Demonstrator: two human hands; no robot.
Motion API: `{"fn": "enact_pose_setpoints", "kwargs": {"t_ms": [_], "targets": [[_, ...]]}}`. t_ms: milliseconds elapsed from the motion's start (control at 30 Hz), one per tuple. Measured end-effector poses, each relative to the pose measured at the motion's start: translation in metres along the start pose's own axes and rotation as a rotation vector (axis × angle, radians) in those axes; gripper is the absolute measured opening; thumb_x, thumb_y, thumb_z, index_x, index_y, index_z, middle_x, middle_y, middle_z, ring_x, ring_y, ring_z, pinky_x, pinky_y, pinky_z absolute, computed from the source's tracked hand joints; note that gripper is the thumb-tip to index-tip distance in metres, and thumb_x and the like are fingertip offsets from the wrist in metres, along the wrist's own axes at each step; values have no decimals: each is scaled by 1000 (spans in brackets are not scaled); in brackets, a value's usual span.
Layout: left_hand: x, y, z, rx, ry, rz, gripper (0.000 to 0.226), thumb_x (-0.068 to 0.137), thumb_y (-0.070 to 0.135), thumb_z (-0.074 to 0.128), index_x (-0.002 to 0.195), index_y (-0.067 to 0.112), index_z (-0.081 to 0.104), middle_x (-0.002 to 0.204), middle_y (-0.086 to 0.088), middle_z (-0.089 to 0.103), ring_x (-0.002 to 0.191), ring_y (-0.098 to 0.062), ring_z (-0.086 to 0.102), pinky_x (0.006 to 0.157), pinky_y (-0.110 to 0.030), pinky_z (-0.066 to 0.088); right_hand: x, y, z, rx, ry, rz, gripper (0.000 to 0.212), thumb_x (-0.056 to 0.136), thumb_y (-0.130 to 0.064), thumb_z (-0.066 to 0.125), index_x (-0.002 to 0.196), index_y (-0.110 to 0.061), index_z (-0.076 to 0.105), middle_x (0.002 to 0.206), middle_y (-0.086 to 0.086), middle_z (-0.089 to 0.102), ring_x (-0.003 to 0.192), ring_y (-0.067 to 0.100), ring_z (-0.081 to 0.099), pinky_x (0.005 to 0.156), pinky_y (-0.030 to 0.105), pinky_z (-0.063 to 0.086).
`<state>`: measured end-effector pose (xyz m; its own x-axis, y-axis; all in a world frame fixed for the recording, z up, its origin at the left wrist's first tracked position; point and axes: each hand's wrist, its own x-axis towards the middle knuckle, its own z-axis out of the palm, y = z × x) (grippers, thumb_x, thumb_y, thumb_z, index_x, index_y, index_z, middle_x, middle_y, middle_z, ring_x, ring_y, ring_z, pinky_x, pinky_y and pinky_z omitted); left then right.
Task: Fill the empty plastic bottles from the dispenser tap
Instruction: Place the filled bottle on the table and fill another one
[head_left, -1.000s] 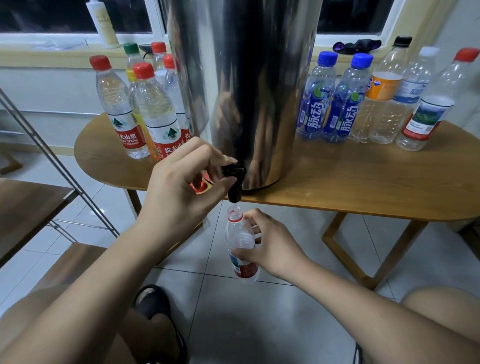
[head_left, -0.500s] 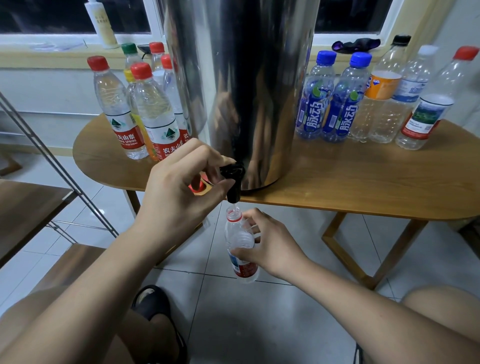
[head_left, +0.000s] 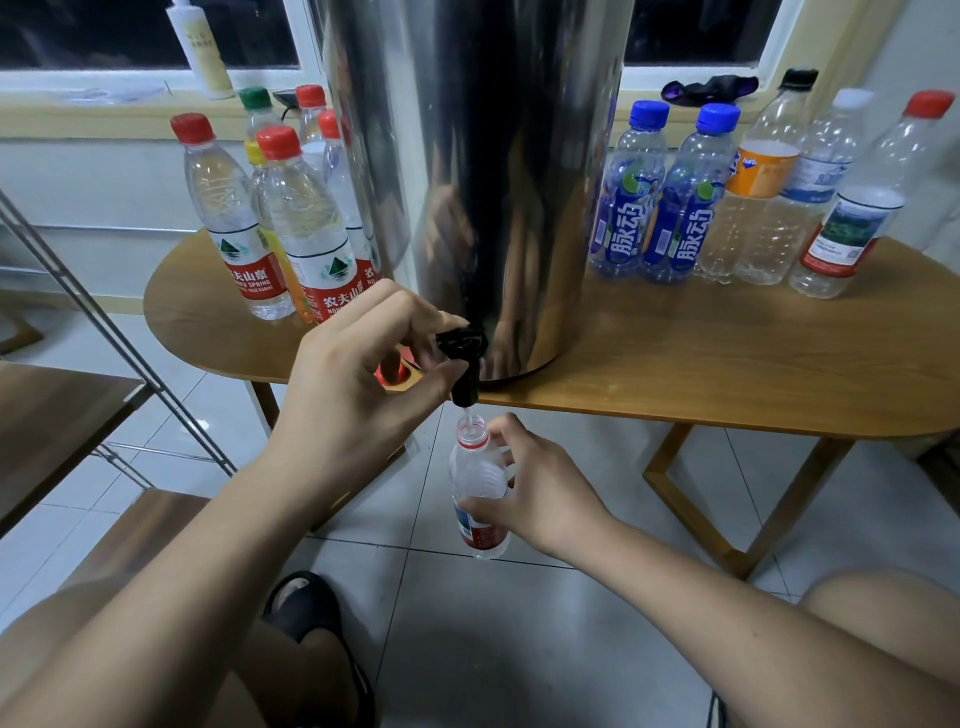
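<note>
Dispenser (head_left: 483, 182), a tall steel drum, stands on the wooden counter (head_left: 701, 364) near its front edge, and its black tap (head_left: 462, 358) juts from the base over that edge. The left hand (head_left: 363, 384) grips the tap lever, fingers curled over the top and thumb pressed up from beneath. Straight below the dispenser's tap, clear of the counter and above the tiled floor, the right hand (head_left: 540, 488) holds an uncapped plastic bottle (head_left: 478, 483) upright, thumb and fingers wrapped round its middle above the red label. The bottle's mouth, ringed in red, sits just under the spout, and a thin pale stream shows between them. How full it is I cannot tell. To the left of the dispenser stands a cluster of red-capped bottles (head_left: 306, 223), with one green cap among them. To its right stand two blue-capped bottles (head_left: 685, 208), then three clear bottles (head_left: 763, 234) with orange, pale blue and red-and-green labels. A loose red cap (head_left: 390, 371) lies on the counter just left of the dispenser's base, partly behind the left hand.
</note>
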<state>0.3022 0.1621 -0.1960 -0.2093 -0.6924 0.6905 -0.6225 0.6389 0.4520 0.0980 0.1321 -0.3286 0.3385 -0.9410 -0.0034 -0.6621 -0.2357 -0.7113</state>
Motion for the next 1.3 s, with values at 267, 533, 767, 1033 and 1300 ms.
{"fn": "enact_pose_setpoints", "kwargs": {"t_ms": [267,533,767,1033,1300], "targets": [[0,1,0,-15,-1,-2,24,89,2,87,103,13,71,91,-1,65,83,-16,63,71,-25,46,-2,-2,-3,-23,-11,-29,68,79,-54,84,135,-45,46,130,-22,62,111,10,64,97,41,59],[1,2,0,-20,-6,-14,23,89,2,87,103,12,71,89,0,65,82,-14,62,72,-23,45,-1,-2,-3,-34,2,-36,62,79,-56,83,129,-40,51,126,-22,62,109,11,64,96,41,59],[2,4,0,-33,7,-4,40,88,1,87,101,27,61,85,2,64,79,-7,59,71,-22,43,0,0,-1,4,-9,-29,58,78,-54,86,123,-37,53,124,-17,64,110,11,65,97,41,59],[2,5,0,-43,5,-3,44,88,2,87,104,32,60,86,2,64,80,-10,60,70,-24,45,0,-2,-3,1,5,-42,58,80,-50,87,124,-32,54,127,-11,65,111,12,65,97,40,59],[2,5,-1,-49,-5,-14,41,89,3,87,105,31,62,85,1,64,81,-15,62,70,-27,46,0,-4,-2,5,0,-52,61,80,-48,88,128,-31,55,131,-10,66,113,10,64,98,37,58]]}}
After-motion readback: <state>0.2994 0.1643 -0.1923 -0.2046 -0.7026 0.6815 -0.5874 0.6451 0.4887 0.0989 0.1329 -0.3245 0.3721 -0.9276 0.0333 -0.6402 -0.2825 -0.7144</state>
